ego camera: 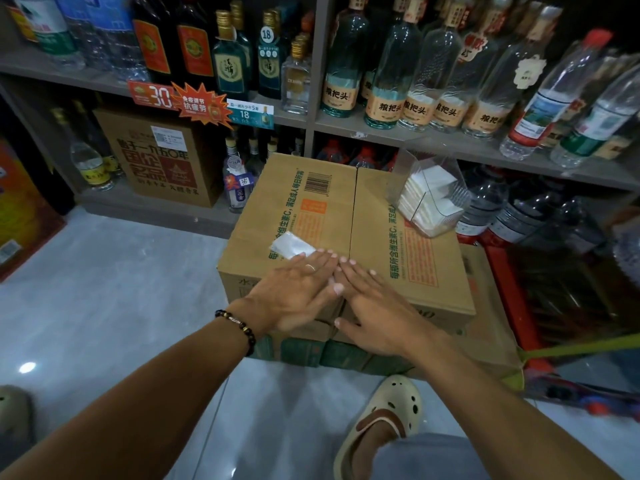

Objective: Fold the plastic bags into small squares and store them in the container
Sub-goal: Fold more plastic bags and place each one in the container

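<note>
A white plastic bag [290, 244], folded into a narrow strip, lies flat on top of a brown cardboard box [377, 216]. My left hand [298, 289] lies flat with straight fingers pressing on the strip's near end. Beside it, my right hand [377, 299] rests flat on the box top, fingers straight, its fingertips touching those of the left. A clear plastic container [427, 195] stands tilted at the box's far right corner, with several folded white squares inside.
Grey shelves [381, 133] packed with glass and plastic bottles run behind the box. Another carton [162, 157] sits on the low shelf at left. Red crates with water bottles [512, 216] stand right. My foot in a cream clog [384, 420] is on the tiled floor.
</note>
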`<action>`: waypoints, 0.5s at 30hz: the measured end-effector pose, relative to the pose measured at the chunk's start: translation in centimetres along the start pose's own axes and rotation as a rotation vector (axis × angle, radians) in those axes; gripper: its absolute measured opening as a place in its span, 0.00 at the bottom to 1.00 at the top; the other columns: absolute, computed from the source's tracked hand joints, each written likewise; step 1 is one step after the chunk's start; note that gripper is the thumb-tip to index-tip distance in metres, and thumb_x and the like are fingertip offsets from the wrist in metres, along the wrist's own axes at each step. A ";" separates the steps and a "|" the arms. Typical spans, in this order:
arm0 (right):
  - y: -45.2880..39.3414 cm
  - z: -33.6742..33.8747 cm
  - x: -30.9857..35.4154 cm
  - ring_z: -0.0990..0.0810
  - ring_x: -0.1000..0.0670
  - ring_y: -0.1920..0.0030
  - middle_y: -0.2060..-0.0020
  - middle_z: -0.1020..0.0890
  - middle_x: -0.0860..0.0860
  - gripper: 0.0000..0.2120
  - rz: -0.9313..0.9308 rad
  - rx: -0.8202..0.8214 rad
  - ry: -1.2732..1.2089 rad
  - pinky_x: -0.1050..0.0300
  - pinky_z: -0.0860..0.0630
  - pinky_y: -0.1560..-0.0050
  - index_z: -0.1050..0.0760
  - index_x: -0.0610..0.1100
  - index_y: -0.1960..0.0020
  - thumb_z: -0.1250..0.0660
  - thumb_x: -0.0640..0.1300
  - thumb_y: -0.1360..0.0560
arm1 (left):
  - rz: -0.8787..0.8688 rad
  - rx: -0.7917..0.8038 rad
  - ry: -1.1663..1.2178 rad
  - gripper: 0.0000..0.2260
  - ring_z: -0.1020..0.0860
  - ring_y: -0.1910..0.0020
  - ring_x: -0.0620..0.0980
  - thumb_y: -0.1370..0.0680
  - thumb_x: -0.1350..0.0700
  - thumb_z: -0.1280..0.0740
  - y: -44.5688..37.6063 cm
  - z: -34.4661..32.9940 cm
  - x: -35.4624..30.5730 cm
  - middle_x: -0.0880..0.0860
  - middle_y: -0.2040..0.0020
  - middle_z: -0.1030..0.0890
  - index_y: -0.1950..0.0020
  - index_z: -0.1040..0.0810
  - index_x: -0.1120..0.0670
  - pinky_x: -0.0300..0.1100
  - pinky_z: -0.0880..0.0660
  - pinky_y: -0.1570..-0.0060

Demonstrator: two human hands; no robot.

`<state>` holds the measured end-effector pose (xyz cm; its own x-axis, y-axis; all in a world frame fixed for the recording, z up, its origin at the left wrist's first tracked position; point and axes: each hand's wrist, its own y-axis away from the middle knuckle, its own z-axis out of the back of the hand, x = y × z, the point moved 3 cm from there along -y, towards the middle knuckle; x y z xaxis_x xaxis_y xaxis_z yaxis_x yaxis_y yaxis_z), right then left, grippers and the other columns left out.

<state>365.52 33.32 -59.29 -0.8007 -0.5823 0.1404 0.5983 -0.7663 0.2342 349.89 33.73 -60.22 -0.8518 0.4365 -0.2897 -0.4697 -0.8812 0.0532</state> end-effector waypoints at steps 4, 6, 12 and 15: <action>0.0 0.3 0.2 0.66 0.52 0.22 0.21 0.65 0.47 0.37 -0.003 0.020 0.023 0.57 0.66 0.25 0.64 0.42 0.20 0.44 0.54 0.17 | 0.068 0.028 -0.079 0.38 0.55 0.21 0.45 0.24 0.33 0.66 0.5 1.1 2.5 0.51 0.19 0.52 0.19 0.53 0.53 0.38 0.61 0.27; 0.0 0.5 0.3 0.65 0.52 0.21 0.21 0.64 0.47 0.37 -0.004 0.008 0.025 0.58 0.66 0.25 0.63 0.42 0.20 0.45 0.53 0.17 | 0.081 0.038 -0.112 0.39 0.56 0.21 0.46 0.26 0.33 0.68 0.6 1.1 3.3 0.51 0.19 0.53 0.19 0.54 0.52 0.38 0.62 0.27; 0.1 0.9 0.4 0.59 0.52 0.20 0.19 0.57 0.49 0.34 0.003 -0.049 0.019 0.60 0.63 0.28 0.56 0.43 0.19 0.42 0.52 0.17 | 0.160 -0.015 -0.160 0.42 0.55 0.21 0.48 0.27 0.32 0.69 1.0 1.0 5.1 0.54 0.20 0.53 0.20 0.54 0.55 0.41 0.61 0.28; 0.1 1.5 0.0 0.42 0.50 0.23 0.23 0.39 0.51 0.26 0.011 -0.169 -0.003 0.55 0.45 0.25 0.38 0.47 0.24 0.36 0.49 0.20 | 0.161 0.007 -0.182 0.42 0.54 0.21 0.48 0.28 0.32 0.70 1.5 1.4 5.7 0.53 0.19 0.52 0.20 0.54 0.54 0.44 0.60 0.26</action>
<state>365.50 33.65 -57.80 -0.7940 -0.5903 0.1452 0.6032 -0.7948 0.0672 344.03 35.12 -60.48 -0.9432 0.3167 -0.1001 -0.3257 -0.9410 0.0917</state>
